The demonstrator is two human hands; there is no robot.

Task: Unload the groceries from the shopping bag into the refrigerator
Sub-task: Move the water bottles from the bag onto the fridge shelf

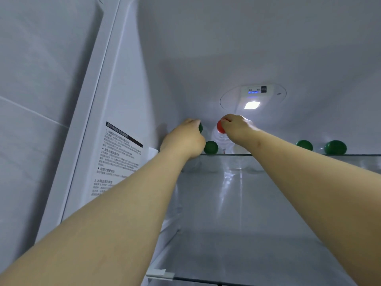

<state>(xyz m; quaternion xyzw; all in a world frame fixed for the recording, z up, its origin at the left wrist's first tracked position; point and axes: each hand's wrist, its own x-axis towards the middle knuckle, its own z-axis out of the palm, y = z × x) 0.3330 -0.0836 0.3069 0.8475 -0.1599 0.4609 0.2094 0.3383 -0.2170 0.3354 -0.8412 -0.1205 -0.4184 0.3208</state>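
The upper shelf is clear glass, smooth and reflective. The bottle on it is transparent ribbed plastic under a glossy red cap. 4 green caps look like shiny plastic. The refrigerator liner is smooth white plastic with a soft sheen; its printed label looks matt.

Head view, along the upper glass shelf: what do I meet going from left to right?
wall sticker, left hand, first green cap in its grip, second green cap, red-capped bottle, right hand pinching its cap, third green cap, fourth green cap.
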